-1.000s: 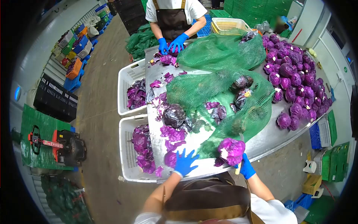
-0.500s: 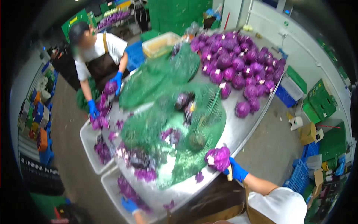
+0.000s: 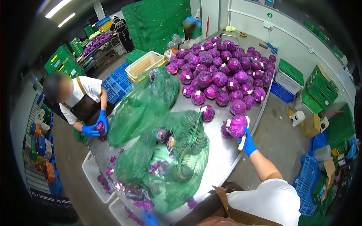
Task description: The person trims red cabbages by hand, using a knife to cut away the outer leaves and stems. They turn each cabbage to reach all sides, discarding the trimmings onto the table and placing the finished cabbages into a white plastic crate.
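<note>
Over the right side of the metal table, my blue-gloved right hand (image 3: pixel 247 144) is closed around the cream handle of a knife (image 3: pixel 241 144). A red cabbage (image 3: pixel 236 125) rests against its fingers and the knife, next to another cabbage on the left. My left hand (image 3: pixel 150 217), also in a blue glove, is smeared by motion at the bottom edge, beside loose purple leaves (image 3: pixel 144 204). Its fingers cannot be made out. A green mesh bag (image 3: pixel 188 150) spreads between my hands, with a few dark cabbages and leaves in it.
Red cabbages (image 3: pixel 226 71) are heaped at the table's far end. A second mesh bag (image 3: pixel 139 105) lies at the far left. A co-worker (image 3: pixel 85 100) in blue gloves handles a cabbage (image 3: pixel 101 130) there. White bins (image 3: pixel 90 171) stand along the left edge. Crates (image 3: pixel 288 77) line the right.
My right hand has moved up and away along the table edge, carrying the cabbage toward the heap. My left hand has shifted right from the bin. The co-worker's hands have come together on a cabbage.
</note>
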The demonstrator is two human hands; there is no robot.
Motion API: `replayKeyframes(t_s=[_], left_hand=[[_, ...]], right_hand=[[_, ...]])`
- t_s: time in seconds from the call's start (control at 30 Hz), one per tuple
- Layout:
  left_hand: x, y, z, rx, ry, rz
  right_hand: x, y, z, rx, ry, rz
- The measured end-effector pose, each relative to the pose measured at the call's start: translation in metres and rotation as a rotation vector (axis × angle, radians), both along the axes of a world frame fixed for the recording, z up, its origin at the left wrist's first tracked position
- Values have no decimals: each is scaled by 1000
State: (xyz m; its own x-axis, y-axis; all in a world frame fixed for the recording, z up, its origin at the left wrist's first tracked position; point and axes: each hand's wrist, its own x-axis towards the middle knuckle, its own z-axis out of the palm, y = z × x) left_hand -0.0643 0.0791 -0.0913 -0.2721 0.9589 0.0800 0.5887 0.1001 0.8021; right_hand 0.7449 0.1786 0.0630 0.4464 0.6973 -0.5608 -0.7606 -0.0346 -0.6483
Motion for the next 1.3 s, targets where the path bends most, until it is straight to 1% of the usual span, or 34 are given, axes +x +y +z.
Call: replayKeyframes(t_s=[0.03,0.1,0.13,0.17,0.23,0.27,0.3,0.33,0.37,0.4,0.43,0.47,0.5,0.53,0.57,0.6,0.63,0.67,0.7,0.77,0.8,0.83,0.9,0.93,0.97,1.03,1.13,1.17,1.23,1.27,1.3], left_hand=[[12,-2,7,-66,27,-1],[41,-8,27,-247,133,-24],[55,-10,33,-310,172,-46],[68,-12,38,-360,208,-74],[90,-20,42,-420,257,-119],[104,-22,40,-441,267,-126],[111,-32,26,-491,219,-72],[132,-21,47,-607,217,-45],[175,2,102,-727,210,-9],[167,4,74,-598,-2,35],[186,12,86,-456,-205,104],[208,15,94,-414,44,35],[214,13,89,-369,-100,90],[235,31,116,-423,-63,63],[245,41,125,-388,-82,73],[251,51,136,-433,7,44],[261,59,145,-373,-24,68],[269,68,158,-357,-8,68],[273,75,160,-312,-78,98],[274,89,146,-227,-87,149],[282,102,155,-235,-106,168],[286,115,165,-235,-117,187],[274,125,145,-117,-194,202],[267,134,159,-173,-115,180],[251,142,161,-65,2,255],[220,151,156,138,222,403],[152,167,146,163,299,637],[114,168,120,33,255,603],[96,183,121,-118,226,633],[86,189,123,-242,67,574],[66,192,85,-185,159,520]], right_hand=[[26,13,0,34,-42,-37],[92,35,-18,163,-140,-25],[92,61,13,287,-89,-152],[129,72,-2,293,-42,-142],[181,106,-3,280,-131,-303],[238,118,-39,268,-102,-279],[254,133,-31,213,-108,-332],[270,148,-22,157,-114,-385],[286,163,-15,99,-119,-436],[309,175,-12,136,-168,-377],[334,186,-12,174,-218,-320],[358,197,-10,213,-267,-265],[384,215,-16,200,-294,-233],[412,226,-23,185,-323,-191],[437,238,-33,154,-351,-153],[460,253,-39,118,-395,-126],[485,271,-36,100,-470,-93],[485,290,-11,110,-632,-28],[409,303,33,136,-676,-82],[334,319,59,198,-693,169],[295,322,71,210,-684,309],[231,318,83,196,-721,432],[92,295,115,220,-781,633],[71,289,87,227,-831,826],[25,273,86,238,-855,989],[-57,238,84,321,-624,1262],[-166,173,81,301,-563,1445],[-199,150,74,289,-544,1493],[-265,101,66,240,-422,1608],[-294,78,62,348,-423,1652],[-323,62,57,468,-428,1691]])
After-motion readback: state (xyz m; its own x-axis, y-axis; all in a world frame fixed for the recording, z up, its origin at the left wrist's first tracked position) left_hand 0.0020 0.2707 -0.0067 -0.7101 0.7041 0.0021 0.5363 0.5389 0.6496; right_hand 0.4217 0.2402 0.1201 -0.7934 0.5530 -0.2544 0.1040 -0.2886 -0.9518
